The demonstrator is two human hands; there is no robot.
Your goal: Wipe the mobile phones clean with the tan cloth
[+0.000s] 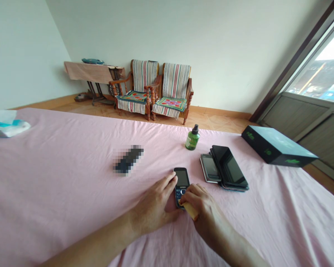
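A dark keypad phone [182,177] lies face up on the pink sheet in front of me, its screen at the far end. My left hand [156,202] grips it from the left, fingertips along the upper left edge and thumb near the bottom end. Pinched in my right hand [202,205] is a folded yellow cloth [190,211], its tip pressed on the lower keys. Both the cloth and my right fingers cover part of the keypad. Just right of the phone sit a silver-edged phone [210,168] and a stack of black tablets or large phones [230,167].
A green spray bottle [193,139] stands upright beyond the phones. The black box [278,146] is at the right edge of the bed. A pixelated dark object [128,160] lies left, a tissue pack [7,128] farther left. Two wooden chairs [171,89] stand by the wall.
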